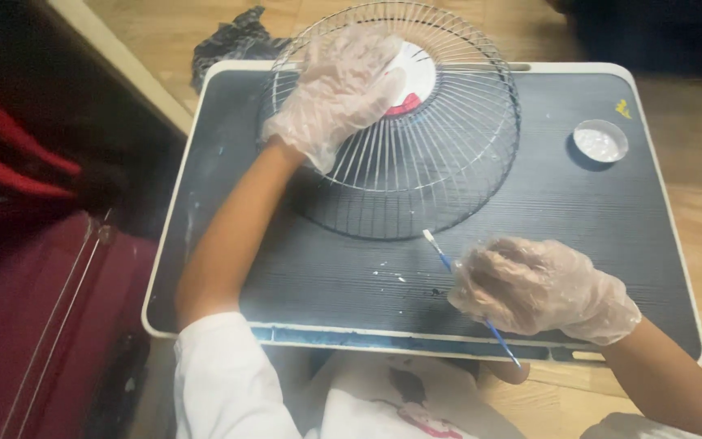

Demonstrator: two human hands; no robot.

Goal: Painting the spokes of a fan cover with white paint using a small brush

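The left hand (336, 91), in a thin clear plastic glove, lies spread over the top of a round silver wire fan guard (416, 154) in the upper middle of the frame, fingers open and draped across the wires toward the white centre disc with a red mark (413, 77). The palm presses on the guard's upper left side; no finger curls round a wire that can be seen.

The right hand (539, 286), gloved the same way, sits at the lower right, closed in a loose fist round a thin blue-handled paintbrush with a white tip (448, 264). The tip points up and left, near the guard's lower rim but apart from it; the handle's end juts out below the hand, past the table's front edge.

The guard rests dome-up on a dark, ribbed lap table with a white rim (530, 203). Small white flecks (392, 275) dot its surface just left of the brush. At the upper right stands a small round dish of white paint (600, 141), well apart from both hands. A crumpled dark cloth (233, 41) lies on the wooden floor at the upper left, beyond the table.
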